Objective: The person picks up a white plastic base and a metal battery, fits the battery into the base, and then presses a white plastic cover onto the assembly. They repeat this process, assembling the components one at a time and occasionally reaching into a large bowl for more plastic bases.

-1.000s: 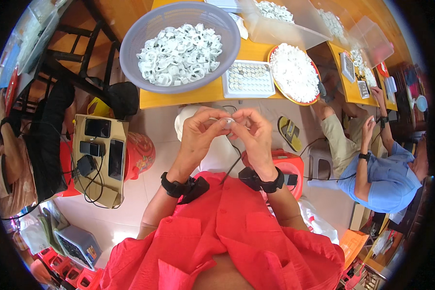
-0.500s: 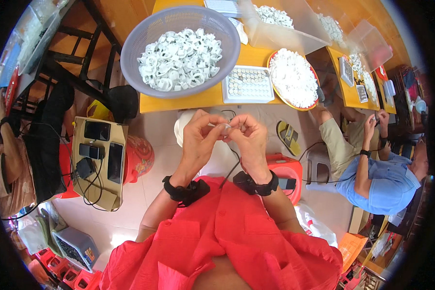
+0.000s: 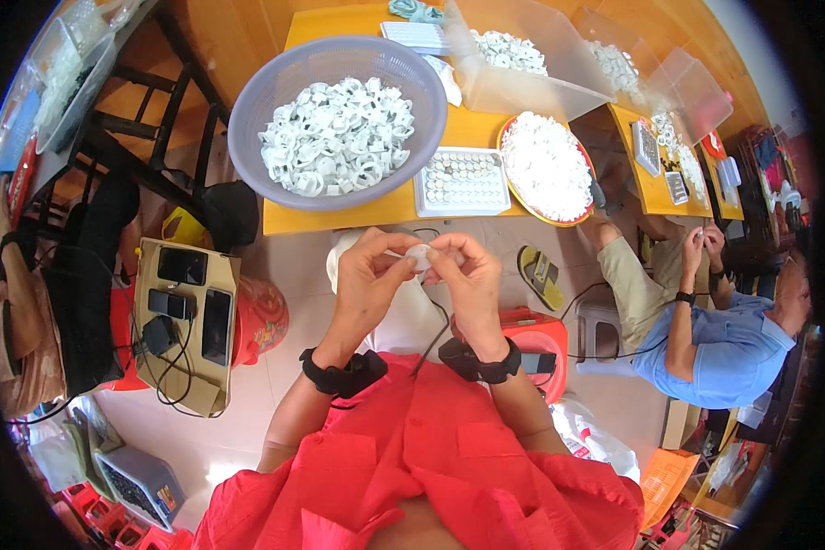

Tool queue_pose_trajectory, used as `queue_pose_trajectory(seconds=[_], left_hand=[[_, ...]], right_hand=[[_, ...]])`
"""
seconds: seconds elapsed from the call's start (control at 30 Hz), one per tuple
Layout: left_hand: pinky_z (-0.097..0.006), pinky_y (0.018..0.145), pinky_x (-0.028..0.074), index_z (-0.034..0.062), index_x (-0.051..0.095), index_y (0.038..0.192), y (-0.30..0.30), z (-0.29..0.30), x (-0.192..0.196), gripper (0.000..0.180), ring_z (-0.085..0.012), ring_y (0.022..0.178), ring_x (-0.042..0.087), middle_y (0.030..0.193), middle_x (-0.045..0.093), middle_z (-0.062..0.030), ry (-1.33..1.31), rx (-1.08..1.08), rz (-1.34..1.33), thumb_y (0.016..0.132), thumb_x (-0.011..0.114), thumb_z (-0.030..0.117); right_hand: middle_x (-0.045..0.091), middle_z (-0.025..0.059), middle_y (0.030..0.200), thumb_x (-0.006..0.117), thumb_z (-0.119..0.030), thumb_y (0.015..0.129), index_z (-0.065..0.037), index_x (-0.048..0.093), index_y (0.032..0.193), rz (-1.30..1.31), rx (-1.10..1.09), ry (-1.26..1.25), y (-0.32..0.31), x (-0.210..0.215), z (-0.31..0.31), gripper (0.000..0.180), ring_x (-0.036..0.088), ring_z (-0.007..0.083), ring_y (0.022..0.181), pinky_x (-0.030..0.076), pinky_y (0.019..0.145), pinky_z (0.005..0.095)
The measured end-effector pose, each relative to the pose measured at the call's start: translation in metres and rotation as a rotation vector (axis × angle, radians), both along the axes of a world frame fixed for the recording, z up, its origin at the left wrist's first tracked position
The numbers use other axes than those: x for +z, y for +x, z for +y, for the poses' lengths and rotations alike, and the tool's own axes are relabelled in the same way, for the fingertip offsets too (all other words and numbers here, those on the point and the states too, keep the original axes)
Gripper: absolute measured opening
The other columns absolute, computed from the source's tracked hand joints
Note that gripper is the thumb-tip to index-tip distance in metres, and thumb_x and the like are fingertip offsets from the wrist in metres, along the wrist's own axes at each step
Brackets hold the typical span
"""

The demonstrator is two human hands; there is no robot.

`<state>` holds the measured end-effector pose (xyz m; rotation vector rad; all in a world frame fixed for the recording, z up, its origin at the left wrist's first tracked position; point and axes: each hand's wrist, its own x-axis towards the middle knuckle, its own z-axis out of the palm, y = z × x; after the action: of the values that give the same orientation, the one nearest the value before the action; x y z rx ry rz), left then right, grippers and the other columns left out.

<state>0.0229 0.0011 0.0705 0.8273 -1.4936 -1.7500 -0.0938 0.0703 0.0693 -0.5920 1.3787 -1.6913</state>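
Hands meet in the middle of the head view, just below the near edge of the yellow table (image 3: 357, 218): the left hand (image 3: 368, 280) and the right hand (image 3: 467, 280) both pinch a small white part (image 3: 419, 256) between thumbs and fingertips, so each hand is closed on it from its own side. The part looks pale, rounded and roughly ring-shaped, no bigger than a fingertip's span; its finer detail is too small to make out. It sits in the air above the person's lap, in front of the red shirt (image 3: 412, 467), and clear of the tabletop. Each wrist wears a black band, and a thin dark cable (image 3: 435, 321) runs down between the forearms. On the table just beyond the hands stands a lavender basket (image 3: 247, 128) heaped with similar white rings, beside it a white tray (image 3: 463, 181) of small round pieces set in rows, and further right a red-rimmed plate (image 3: 547, 167) piled with white parts. Clear plastic bins (image 3: 522, 82) sit behind those. To the person's left a cardboard box (image 3: 185, 321) carries several phones on a red stool. At right another person in a blue shirt (image 3: 715, 344) sits with both hands raised near a second table.
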Motion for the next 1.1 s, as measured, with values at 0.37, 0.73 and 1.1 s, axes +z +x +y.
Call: queue_pose_trajectory(seconds=[0.37, 0.73, 1.1], left_hand=[[-0.023, 0.069, 0.053, -0.0032, 0.059, 0.100, -0.001, 0.006, 0.007, 0.023, -0.0150, 0.078, 0.063, 0.091, 0.058, -0.0067, -0.068, 0.059, 0.000, 0.077, 0.058, -0.006], [-0.026, 0.059, 0.053, -0.0013, 0.059, 0.096, -0.004, 0.002, 0.006, 0.030, -0.0176, 0.068, 0.064, 0.075, 0.059, -0.0098, -0.774, 0.046, -0.316, 0.066, 0.060, -0.007], [-0.027, 0.057, 0.051, -0.0014, 0.060, 0.095, -0.009, -0.004, 0.002, 0.030, -0.0188, 0.065, 0.061, 0.076, 0.058, -0.0103, -0.799, 0.058, -0.271, 0.066, 0.061, -0.007]], right_hand=[[0.050, 0.0021, 0.083, 0.056, 0.007, 0.080, 0.002, 0.061, 0.099, 0.351, 0.000, -0.095, 0.004, 0.002, 0.005, 0.021, 0.056, 0.0081, 0.073, 0.051, 0.061, 0.0198], [0.052, 0.0043, 0.080, 0.056, 0.007, 0.078, 0.002, 0.062, 0.095, 0.444, -0.033, -0.050, 0.005, 0.006, 0.006, 0.019, 0.054, 0.0075, 0.062, 0.048, 0.051, 0.0189], [0.050, 0.0036, 0.079, 0.057, 0.008, 0.077, 0.002, 0.060, 0.095, 0.352, -0.095, -0.081, 0.004, 0.000, 0.002, 0.019, 0.054, 0.0073, 0.060, 0.048, 0.049, 0.0187]])
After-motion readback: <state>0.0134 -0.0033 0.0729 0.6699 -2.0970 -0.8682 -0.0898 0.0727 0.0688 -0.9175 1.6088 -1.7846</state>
